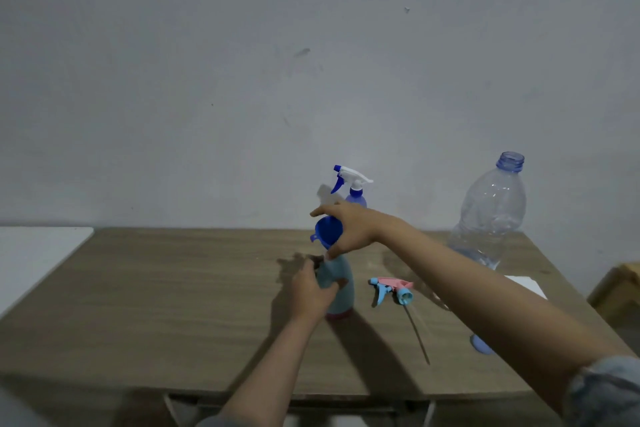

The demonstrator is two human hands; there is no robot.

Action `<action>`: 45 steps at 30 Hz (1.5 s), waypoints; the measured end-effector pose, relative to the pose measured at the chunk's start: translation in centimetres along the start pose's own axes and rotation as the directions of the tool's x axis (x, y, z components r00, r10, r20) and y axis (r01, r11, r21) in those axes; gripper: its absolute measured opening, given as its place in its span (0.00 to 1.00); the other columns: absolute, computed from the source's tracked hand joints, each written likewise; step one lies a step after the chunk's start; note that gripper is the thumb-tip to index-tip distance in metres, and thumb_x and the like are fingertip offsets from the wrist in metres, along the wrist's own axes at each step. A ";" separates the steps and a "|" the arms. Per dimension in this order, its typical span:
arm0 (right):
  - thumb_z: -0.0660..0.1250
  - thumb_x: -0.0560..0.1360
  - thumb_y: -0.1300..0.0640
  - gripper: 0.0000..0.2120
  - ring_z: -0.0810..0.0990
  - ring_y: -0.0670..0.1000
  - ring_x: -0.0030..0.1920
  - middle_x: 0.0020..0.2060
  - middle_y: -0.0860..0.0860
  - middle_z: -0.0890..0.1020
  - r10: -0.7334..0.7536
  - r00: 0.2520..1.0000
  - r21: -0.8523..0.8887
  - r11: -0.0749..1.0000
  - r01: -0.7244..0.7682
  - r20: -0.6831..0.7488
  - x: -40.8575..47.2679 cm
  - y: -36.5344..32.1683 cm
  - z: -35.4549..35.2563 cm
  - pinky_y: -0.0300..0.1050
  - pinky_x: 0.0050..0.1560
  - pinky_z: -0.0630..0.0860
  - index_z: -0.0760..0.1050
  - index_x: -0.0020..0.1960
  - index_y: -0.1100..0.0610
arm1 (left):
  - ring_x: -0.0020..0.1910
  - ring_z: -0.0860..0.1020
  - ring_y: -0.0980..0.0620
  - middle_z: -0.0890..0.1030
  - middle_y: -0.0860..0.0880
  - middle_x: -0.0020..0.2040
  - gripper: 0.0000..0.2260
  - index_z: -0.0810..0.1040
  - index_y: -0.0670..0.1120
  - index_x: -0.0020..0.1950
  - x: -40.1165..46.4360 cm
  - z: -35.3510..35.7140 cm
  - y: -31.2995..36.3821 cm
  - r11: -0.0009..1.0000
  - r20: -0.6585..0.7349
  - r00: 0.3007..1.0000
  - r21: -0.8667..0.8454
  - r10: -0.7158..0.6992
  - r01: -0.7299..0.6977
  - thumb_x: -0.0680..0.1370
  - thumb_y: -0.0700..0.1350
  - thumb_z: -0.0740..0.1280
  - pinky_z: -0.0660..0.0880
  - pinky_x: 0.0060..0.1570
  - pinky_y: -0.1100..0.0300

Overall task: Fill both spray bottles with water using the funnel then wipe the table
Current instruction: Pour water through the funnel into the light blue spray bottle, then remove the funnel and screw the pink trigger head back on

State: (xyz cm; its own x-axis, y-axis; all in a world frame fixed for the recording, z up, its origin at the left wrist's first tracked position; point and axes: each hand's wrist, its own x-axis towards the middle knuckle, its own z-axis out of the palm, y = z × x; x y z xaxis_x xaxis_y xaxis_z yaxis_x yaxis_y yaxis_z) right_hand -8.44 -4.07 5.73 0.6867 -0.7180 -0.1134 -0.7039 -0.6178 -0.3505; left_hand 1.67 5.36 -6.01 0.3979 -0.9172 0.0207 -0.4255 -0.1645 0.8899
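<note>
Wooden table (156, 305) | light blue spray bottle (341, 291) upright, mid-table | dark blue spray bottle (356, 196) behind it | pink-blue trigger head (393, 288) lying flat | clear water bottle (491, 211) right | blue cap (481, 345) | white sheet (528, 284)

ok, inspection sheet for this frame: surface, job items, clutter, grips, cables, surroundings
Surface: wooden table, no spill visible.
Job's things: light blue spray bottle upright, head off, blue funnel at its neck; its pink-and-blue spray head lies on the table beside it; dark blue spray bottle upright behind, head on; large clear water bottle uncapped.
Clutter: blue cap near the right forearm; white sheet at right.
Grips: left hand grips the light blue bottle; right hand holds the funnel.
Cables: nothing seen.
Surroundings: grey wall; white surface at left.
</note>
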 end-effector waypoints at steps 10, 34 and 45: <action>0.76 0.61 0.59 0.25 0.77 0.53 0.47 0.55 0.53 0.70 0.272 0.877 0.605 0.796 0.025 -0.395 -7.9 4.6 4.9 0.39 0.38 0.78 0.69 0.53 0.47 | 0.49 0.79 0.56 0.80 0.56 0.51 0.19 0.74 0.53 0.53 0.4 0.6 -2.0 0.998 -0.049 0.997 0.013 0.063 -0.062 0.66 0.54 0.76 0.73 0.40 0.63; 0.71 0.69 0.48 0.20 0.74 0.41 0.53 0.51 0.46 0.75 0.374 0.611 0.480 0.877 0.012 -0.698 -12.8 4.7 21.1 0.27 0.55 0.67 0.72 0.57 0.54 | 0.50 0.74 0.61 0.78 0.58 0.55 0.22 0.73 0.55 0.57 -0.1 0.5 -2.1 0.996 -0.041 0.995 0.027 0.087 -0.086 0.67 0.57 0.74 0.67 0.36 0.70; 0.70 0.72 0.49 0.20 0.78 0.55 0.52 0.53 0.56 0.79 0.775 0.511 0.582 0.624 -0.522 -0.372 -6.9 10.5 16.4 0.54 0.51 0.79 0.72 0.60 0.56 | 0.49 0.74 0.62 0.78 0.60 0.54 0.21 0.71 0.58 0.55 -0.2 0.4 -2.0 0.995 -0.049 0.995 0.059 0.084 -0.081 0.67 0.60 0.73 0.70 0.36 0.67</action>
State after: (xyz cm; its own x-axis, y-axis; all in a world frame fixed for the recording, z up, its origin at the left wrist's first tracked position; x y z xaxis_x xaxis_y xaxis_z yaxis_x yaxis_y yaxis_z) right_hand -17.57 -0.37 -12.39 -0.2620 -0.9649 0.0161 -0.6918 0.1762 -0.7003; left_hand 2.10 5.77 -7.92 0.3997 -0.9091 0.1174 -0.5037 -0.1108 0.8567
